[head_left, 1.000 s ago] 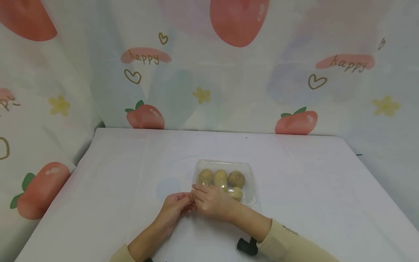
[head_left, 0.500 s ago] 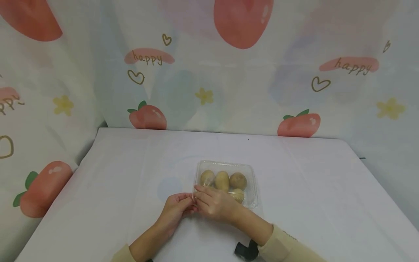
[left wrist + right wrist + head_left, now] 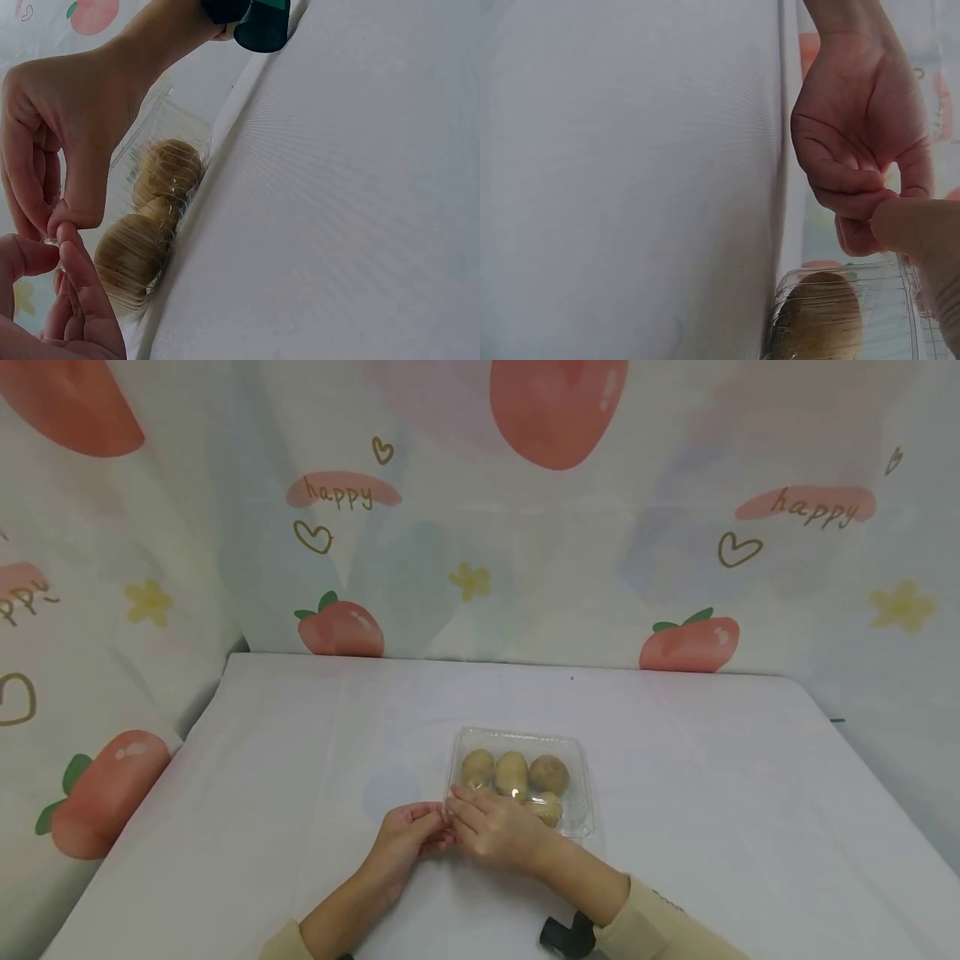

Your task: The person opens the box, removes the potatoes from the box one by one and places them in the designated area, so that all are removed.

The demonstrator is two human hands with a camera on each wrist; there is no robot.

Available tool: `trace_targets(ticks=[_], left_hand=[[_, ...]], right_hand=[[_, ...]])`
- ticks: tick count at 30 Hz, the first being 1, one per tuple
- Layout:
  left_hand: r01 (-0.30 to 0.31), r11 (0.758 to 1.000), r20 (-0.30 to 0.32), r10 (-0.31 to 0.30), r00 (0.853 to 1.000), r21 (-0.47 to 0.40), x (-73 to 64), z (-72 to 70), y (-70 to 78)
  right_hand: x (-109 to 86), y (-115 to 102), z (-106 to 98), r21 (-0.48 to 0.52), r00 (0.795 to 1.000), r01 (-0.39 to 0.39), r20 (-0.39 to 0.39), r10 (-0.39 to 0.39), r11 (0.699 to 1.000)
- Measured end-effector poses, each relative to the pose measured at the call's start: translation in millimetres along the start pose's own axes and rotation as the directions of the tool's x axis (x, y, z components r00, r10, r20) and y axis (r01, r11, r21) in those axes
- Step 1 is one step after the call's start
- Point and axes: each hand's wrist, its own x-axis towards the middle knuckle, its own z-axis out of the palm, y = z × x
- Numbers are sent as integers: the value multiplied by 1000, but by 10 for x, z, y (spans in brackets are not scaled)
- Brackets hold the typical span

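Note:
A clear plastic box stands on the table, with several yellow-brown lumps that look like potatoes inside. Both hands meet at its near left corner. My left hand pinches the edge there between thumb and fingers. From the right, my right hand reaches across the front of the box and pinches the same corner, covering part of the contents. In the left wrist view, the tips of the left hand and right hand touch each other. The exact piece of plastic between them is mostly hidden.
A white cloth covers the table. Behind it and at the left hang curtains printed with fruit, hearts and the word "happy". A black wrist-worn device sits by the right sleeve.
The head view has shifted slightly, so everything sits a little further right in it. Both hands stay at the same corner, with hardly any visible movement.

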Motion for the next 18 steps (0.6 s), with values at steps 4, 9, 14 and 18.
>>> trace_targets(ticks=[4, 9, 14, 18], left_hand=[[-7, 1000, -1, 7, 1000, -7, 14, 10, -5], [-20, 1000, -11, 20, 1000, -17, 27, 26, -5], [-28, 999, -20, 27, 999, -18, 15, 26, -7], [-30, 999, -26, 29, 999, -23, 11, 33, -12]], right_hand=[[-22, 13, 6, 13, 1000, 3, -17, -3, 1000], [-50, 12, 25, 34, 999, 0, -32, 1, 999], [-54, -3, 53, 14, 999, 18, -40, -18, 1000], [-63, -6, 59, -6, 999, 35, -39, -35, 999]])
